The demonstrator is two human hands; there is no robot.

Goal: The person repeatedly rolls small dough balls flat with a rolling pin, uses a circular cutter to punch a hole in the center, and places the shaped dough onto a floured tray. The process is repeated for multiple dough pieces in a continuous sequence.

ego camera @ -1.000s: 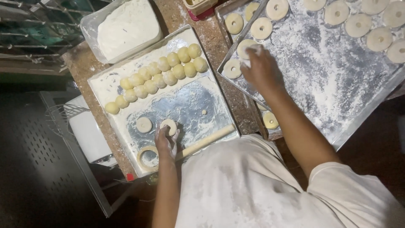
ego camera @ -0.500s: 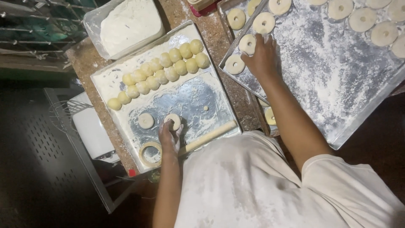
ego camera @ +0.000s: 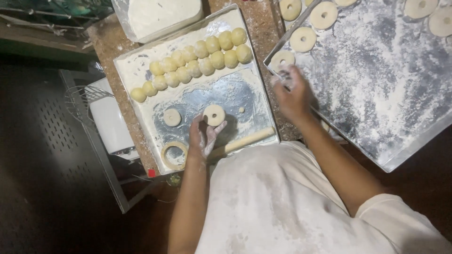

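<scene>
**Inspector:** Hands first. What is each one doing?

**Observer:** Left hand (ego camera: 203, 136) is lying on the floured metal tray (ego camera: 141, 70) with its fingertips touching a ring of dough (ego camera: 214, 114); the fingers are narrowly spread and curled at the ring's lower edge, not closed around it. Right hand (ego camera: 293, 96) is reaching over the near corner of the large floured tray (ego camera: 376, 89). It is blurred, so I cannot tell whether it is gripping anything.

**Inspector:** Where is that dough ring sitting?

**Observer:** It is lying flat on the bare, shiny middle of the smaller tray, below the dough balls (ego camera: 197, 61), which are sitting in two touching rows running diagonally across the tray.

**Inspector:** What else is lying on that tray?

**Observer:** A second flat dough disc (ego camera: 172, 117) is lying to the left of the ring, apart from it. A round cutter ring (ego camera: 174, 155) is resting near the tray's lower left corner. A wooden rolling pin (ego camera: 245, 141) is lying along the lower edge, just beside the left wrist.

**Inspector:** And the large tray?

**Observer:** Finished dough rings (ego camera: 302, 39) are sitting along its upper edge, spaced apart; the nearest one is just above the right hand. A tub of flour (ego camera: 160, 16) is standing on the table (ego camera: 263, 28) above the smaller tray.
</scene>
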